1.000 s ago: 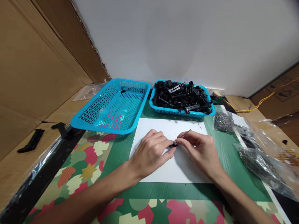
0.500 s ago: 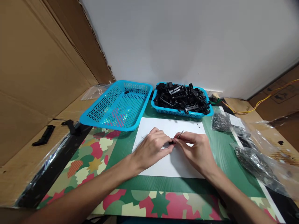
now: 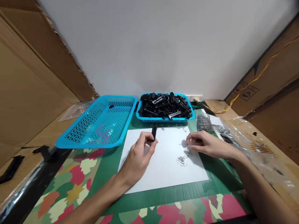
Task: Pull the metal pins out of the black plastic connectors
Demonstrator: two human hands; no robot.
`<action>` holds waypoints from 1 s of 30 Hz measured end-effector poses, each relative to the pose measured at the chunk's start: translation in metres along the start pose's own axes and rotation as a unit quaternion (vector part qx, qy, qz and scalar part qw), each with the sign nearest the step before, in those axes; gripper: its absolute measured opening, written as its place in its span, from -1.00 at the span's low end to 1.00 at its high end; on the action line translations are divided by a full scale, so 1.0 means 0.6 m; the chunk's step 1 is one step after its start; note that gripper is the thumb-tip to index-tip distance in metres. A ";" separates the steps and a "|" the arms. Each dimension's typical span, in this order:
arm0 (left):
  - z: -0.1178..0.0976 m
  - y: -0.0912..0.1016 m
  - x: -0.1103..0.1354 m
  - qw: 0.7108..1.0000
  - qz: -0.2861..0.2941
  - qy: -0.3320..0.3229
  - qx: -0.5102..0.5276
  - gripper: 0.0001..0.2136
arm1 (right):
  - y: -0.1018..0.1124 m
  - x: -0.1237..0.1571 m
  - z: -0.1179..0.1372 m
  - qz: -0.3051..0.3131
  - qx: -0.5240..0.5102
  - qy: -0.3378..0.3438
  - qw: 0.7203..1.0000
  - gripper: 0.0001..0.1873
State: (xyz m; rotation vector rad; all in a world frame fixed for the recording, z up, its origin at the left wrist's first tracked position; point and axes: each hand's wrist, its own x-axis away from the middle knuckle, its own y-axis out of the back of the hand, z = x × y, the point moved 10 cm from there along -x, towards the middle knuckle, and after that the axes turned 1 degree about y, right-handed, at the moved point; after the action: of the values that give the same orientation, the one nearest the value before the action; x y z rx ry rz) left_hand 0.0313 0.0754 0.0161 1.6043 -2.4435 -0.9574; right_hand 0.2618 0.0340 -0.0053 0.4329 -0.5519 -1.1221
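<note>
Between the thumb and fingers of my left hand [image 3: 140, 152] is a black plastic part [image 3: 154, 130], its long end pointing up and away over a white sheet of paper [image 3: 161, 168]. My right hand [image 3: 203, 143] hovers at the sheet's right side with curled fingers. A thin dark tip shows by its index finger, too small to name. Just below and left of those fingertips lies a loose pile of small silvery metal pieces [image 3: 182, 161].
A blue basket [image 3: 60, 142] with one small black piece stands at left. Another blue basket [image 3: 163, 120], heaped with black parts, stands behind the paper. Plastic bags of metal pieces [image 3: 203, 123] lie at right, near a yellow wire [image 3: 230, 107]. Black parts [image 3: 12, 168] sit far left.
My hands, earlier together over the paper, are now apart. The left has turned up with the black part; the right has moved right, uncovering the metal pieces. The view has shifted.
</note>
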 end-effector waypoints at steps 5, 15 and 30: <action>-0.031 -0.008 0.002 0.998 0.032 -0.041 -0.016 -0.90 | -0.006 0.001 -0.023 -0.008 0.042 -0.021 0.999 -0.88; -0.028 -0.041 0.012 0.994 0.103 -0.028 0.010 -0.83 | -0.005 0.008 -0.020 -0.010 0.042 -0.016 0.999 -0.88; -0.041 -0.036 0.009 0.994 0.086 -0.068 -0.019 -0.81 | -0.003 0.005 0.012 -0.057 0.001 0.004 0.998 -0.78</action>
State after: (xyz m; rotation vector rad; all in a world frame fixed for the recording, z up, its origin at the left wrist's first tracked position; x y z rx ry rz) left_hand 0.0560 0.0538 0.0231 1.3311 -2.5828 -1.1112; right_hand 0.2574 0.0303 -0.0002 0.4745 -0.5271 -1.2281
